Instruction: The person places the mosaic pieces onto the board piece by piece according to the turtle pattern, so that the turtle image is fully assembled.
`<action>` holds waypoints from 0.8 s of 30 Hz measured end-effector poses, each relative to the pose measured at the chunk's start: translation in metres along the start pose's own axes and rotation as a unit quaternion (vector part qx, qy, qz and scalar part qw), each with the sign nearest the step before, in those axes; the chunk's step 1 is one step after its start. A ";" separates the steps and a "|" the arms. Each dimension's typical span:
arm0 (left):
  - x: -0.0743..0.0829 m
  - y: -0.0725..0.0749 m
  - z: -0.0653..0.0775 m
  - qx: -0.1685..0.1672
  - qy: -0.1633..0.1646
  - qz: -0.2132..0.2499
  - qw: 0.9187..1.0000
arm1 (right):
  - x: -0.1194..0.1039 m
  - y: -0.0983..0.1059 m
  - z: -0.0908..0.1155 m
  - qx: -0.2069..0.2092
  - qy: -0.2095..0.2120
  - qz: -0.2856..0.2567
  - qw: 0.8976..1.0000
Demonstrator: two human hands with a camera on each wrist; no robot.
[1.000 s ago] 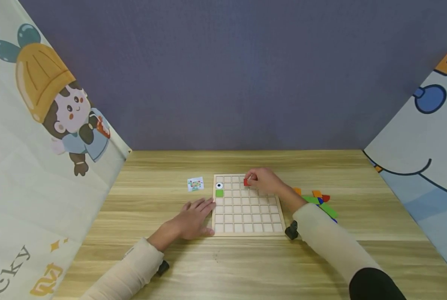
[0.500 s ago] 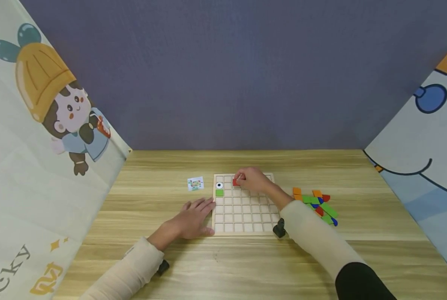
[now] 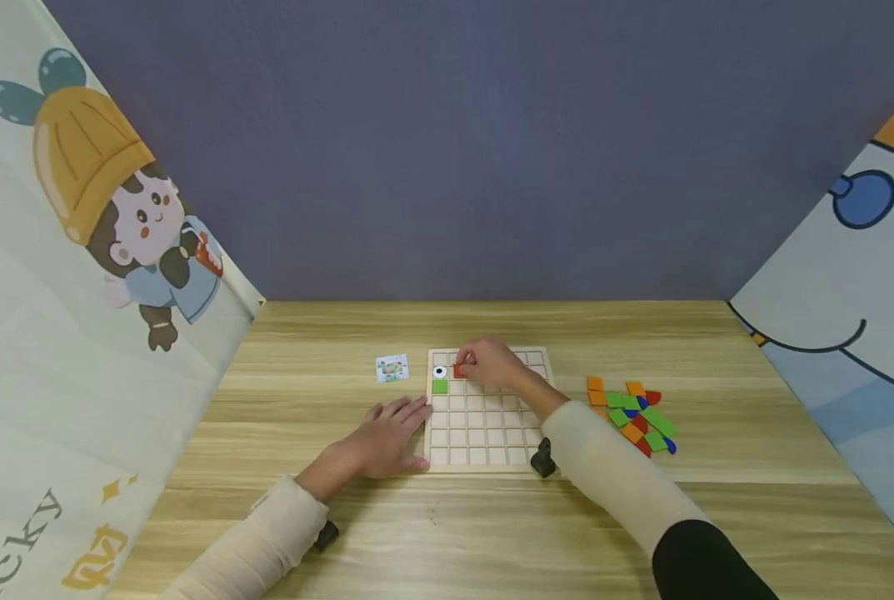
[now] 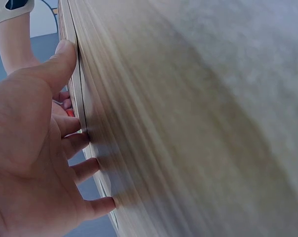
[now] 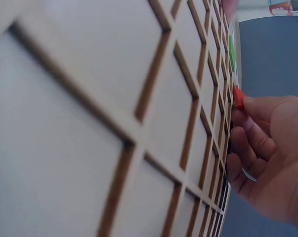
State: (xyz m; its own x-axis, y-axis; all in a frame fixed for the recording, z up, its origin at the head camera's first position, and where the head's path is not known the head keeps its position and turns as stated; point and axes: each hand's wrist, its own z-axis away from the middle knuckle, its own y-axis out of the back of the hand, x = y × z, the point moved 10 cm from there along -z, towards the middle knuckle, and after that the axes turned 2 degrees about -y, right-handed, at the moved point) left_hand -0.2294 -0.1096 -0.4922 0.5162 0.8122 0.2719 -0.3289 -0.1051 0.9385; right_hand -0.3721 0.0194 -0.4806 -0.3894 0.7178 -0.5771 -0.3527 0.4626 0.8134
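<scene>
A wooden grid board [image 3: 466, 434] lies on the table with square cells. My right hand [image 3: 491, 364] pinches a red tile [image 3: 458, 371] between thumb and finger over the upper rows; the right wrist view shows the red tile [image 5: 238, 97] tilted at the grid. In the left column are a white tile with a black dot [image 3: 439, 372] and, just below it, a green square tile [image 3: 439, 387]. My left hand [image 3: 388, 437] rests flat at the board's left edge, fingers spread and touching the frame. In the left wrist view, the left hand's [image 4: 35, 143] fingertips meet the wood surface.
Left of the board lies a small patterned card [image 3: 392, 367]. To the right is a loose pile of green, orange, red and blue pieces [image 3: 630, 415]. A dark wall [image 3: 491, 167] stands behind the wooden table [image 3: 491, 533], with printed panels at both sides.
My right hand has moved left across the board with the red tile, toward the white dotted tile. More of the loose pile shows now. The left hand stays in place.
</scene>
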 end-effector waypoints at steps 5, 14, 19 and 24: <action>0.000 0.000 -0.001 0.002 0.000 -0.002 1.000 | -0.002 -0.003 -0.002 -0.004 -0.010 0.001 1.000; -0.002 -0.001 0.000 -0.004 0.005 0.007 1.000 | -0.008 -0.007 -0.005 -0.012 -0.015 0.023 1.000; -0.002 -0.001 0.000 -0.004 0.004 0.010 1.000 | -0.009 -0.007 -0.004 -0.013 -0.021 0.043 0.999; -0.002 -0.001 0.001 -0.005 0.006 0.011 1.000 | -0.009 -0.008 -0.003 -0.016 -0.023 0.048 0.998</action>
State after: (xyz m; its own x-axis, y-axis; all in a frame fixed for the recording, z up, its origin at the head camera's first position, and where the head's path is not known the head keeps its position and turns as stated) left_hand -0.2293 -0.1113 -0.4933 0.4998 0.8164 0.2893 -0.3471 -0.1173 0.9305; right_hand -0.3682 0.0078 -0.4818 -0.3833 0.7816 -0.4921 -0.3422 0.3747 0.8617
